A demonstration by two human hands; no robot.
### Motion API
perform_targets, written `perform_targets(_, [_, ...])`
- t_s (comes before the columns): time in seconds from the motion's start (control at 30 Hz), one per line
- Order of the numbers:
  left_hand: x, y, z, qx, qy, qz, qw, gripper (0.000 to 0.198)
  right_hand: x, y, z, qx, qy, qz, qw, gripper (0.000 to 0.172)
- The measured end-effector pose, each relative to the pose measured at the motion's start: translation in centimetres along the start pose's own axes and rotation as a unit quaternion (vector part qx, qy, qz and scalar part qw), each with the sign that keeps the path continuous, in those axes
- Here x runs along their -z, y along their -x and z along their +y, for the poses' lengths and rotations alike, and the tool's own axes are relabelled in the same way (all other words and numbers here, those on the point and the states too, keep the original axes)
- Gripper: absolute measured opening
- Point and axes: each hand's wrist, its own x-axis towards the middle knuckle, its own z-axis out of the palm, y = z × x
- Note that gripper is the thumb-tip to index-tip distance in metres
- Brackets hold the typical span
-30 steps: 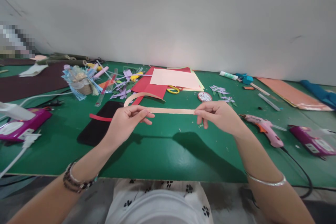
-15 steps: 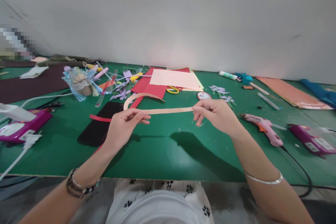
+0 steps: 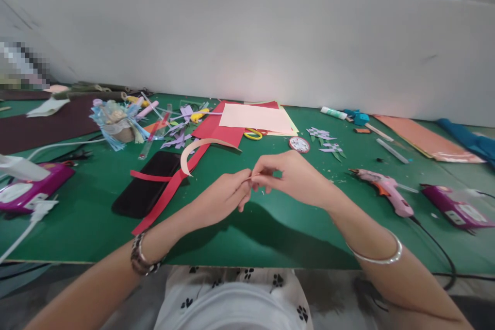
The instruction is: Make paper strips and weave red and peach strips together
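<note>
At the frame's centre, the left hand and right hand pinch a mostly hidden paper strip, each fingertip grip closed, probably for fine control.

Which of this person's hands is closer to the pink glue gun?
Right. The right hand is to the left of the pink glue gun, apart from it; the left hand is farther left.
</note>
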Motion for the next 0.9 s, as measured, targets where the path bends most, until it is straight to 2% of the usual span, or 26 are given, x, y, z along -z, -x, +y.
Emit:
perform_targets(0.1, [-0.2,0.0,-0.1,0.025,0.158,-0.016,0.987,0.027,-0.2,0.4,0.6,-0.027,-0.141,0.038,0.989,0.017])
perform_targets(0.17, [-0.1,0.1,-0.1,0.029,0.195,-0.036,0.980,0.028,-0.4,0.7,0.9,-0.041,-0.188,0.042,0.980,0.017])
perform_targets(0.27, [0.0,0.2,-0.1,0.013,0.142,-0.036,0.989,0.031,-0.7,0.8,0.8,-0.044,-0.166,0.058,0.983,0.014])
perform_targets(0.37, [0.1,0.4,-0.1,0.002,0.099,-0.033,0.995,0.032,-0.9,0.8,0.6,-0.042,-0.119,0.100,0.987,0.014])
perform_targets(0.5, [-0.1,0.7,-0.5,0.030,0.186,-0.051,0.981,0.033,-0.9,0.7,0.8,-0.050,-0.104,0.186,0.976,0.015])
perform_targets(0.6, [-0.2,1.0,-0.9,0.063,0.245,-0.046,0.966,0.036,-0.6,0.7,1.4,-0.067,-0.100,0.227,0.967,0.014])
perform_targets(0.67, [-0.3,1.3,-1.2,0.078,0.261,-0.029,0.962,0.036,-0.3,0.6,2.1,-0.083,-0.094,0.227,0.966,0.013])
perform_targets(0.8, [-0.4,1.9,-2.0,0.108,0.240,0.040,0.964,0.035,-0.1,0.3,3.7,-0.092,-0.065,0.180,0.977,0.012])
perform_targets(0.9, [-0.3,2.3,-2.7,0.138,0.190,0.037,0.971,0.036,-0.2,0.0,4.7,-0.097,-0.066,0.174,0.978,0.012])
